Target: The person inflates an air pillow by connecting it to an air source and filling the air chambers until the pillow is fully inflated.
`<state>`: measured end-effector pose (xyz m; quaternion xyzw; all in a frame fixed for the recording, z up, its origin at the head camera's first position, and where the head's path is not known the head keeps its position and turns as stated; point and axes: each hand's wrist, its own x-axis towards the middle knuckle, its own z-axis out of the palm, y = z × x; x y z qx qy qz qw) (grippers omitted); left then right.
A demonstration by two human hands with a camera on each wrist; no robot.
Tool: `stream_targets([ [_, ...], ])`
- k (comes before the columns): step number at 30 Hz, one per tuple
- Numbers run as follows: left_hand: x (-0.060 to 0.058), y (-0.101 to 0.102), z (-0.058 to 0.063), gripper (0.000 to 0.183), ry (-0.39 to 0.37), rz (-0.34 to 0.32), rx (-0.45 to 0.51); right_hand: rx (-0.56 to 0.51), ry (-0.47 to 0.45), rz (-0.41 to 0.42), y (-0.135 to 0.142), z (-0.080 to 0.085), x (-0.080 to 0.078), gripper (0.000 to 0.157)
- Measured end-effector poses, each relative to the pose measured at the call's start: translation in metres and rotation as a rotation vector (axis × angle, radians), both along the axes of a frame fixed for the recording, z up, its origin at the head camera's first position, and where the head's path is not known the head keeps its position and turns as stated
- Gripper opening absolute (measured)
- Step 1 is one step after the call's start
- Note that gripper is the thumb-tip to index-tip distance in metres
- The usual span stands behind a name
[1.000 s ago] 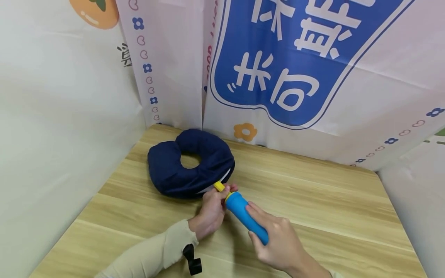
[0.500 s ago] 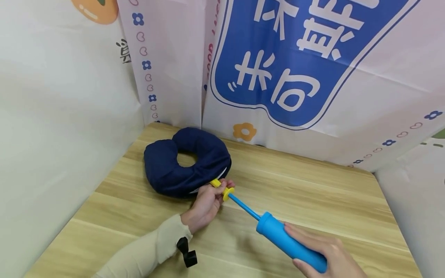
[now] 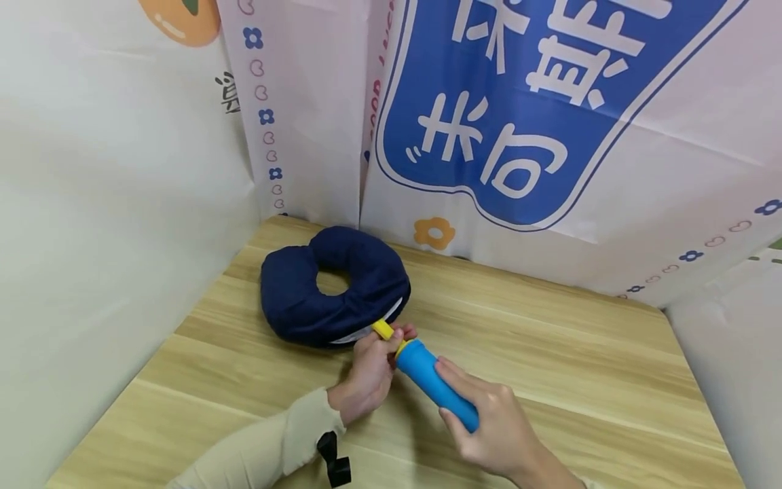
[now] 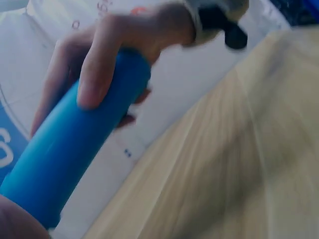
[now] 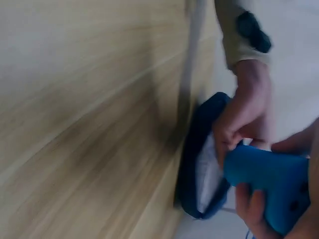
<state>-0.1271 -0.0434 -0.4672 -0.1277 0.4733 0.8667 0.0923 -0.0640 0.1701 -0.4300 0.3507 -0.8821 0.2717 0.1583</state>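
Note:
A navy U-shaped neck pillow [image 3: 366, 292] lies on the wooden table, a white lining [image 3: 354, 335] showing through the slit in its near side. My left hand [image 3: 369, 373] grips the yellow end of a hand air pump [image 3: 436, 384], whose yellow nozzle [image 3: 383, 329] points into that slit. My right hand [image 3: 497, 424] wraps round the pump's blue barrel, which is pushed up against the left hand. In the left wrist view the right hand's fingers [image 4: 94, 79] curl over the blue barrel [image 4: 75, 139]. The right wrist view shows the left hand [image 5: 246, 112] beside the pillow's open slit.
The wooden table [image 3: 550, 339] is bounded by a white wall [image 3: 122, 204] on the left and a printed sheet [image 3: 305, 122] at the back. Black straps [image 3: 332, 458] sit on the left sleeve.
The right hand drew the blue barrel back, baring the thin blue rod, and has since pushed it forward to the left hand. The left hand kept its grip near the pillow.

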Motion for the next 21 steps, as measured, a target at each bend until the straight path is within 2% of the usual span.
stream_targets([
  [2,-0.003,-0.004,-0.002,0.028,0.003,-0.026,0.01,0.001,-0.04,0.013,0.01,-0.001,0.005,0.066],
  [5,-0.008,-0.009,-0.003,0.026,-0.006,-0.051,0.041,0.026,-0.141,-0.009,0.033,0.007,0.018,0.068],
  [9,-0.011,-0.014,0.001,0.024,-0.014,-0.035,0.068,0.06,-0.209,-0.063,0.06,0.02,0.035,0.07],
  [12,-0.011,-0.012,0.002,0.025,-0.026,0.01,0.067,0.068,-0.175,-0.087,0.064,0.026,0.041,0.072],
  [15,-0.007,-0.002,0.003,0.03,-0.044,0.056,0.06,0.083,-0.089,-0.092,0.051,0.028,0.04,0.072],
  [19,0.001,0.012,0.002,0.037,-0.036,0.09,0.047,0.1,0.05,-0.067,0.023,0.021,0.028,0.071],
  [21,0.004,0.016,0.001,0.037,-0.025,0.091,0.041,0.086,0.074,-0.052,0.013,0.014,0.019,0.069],
])
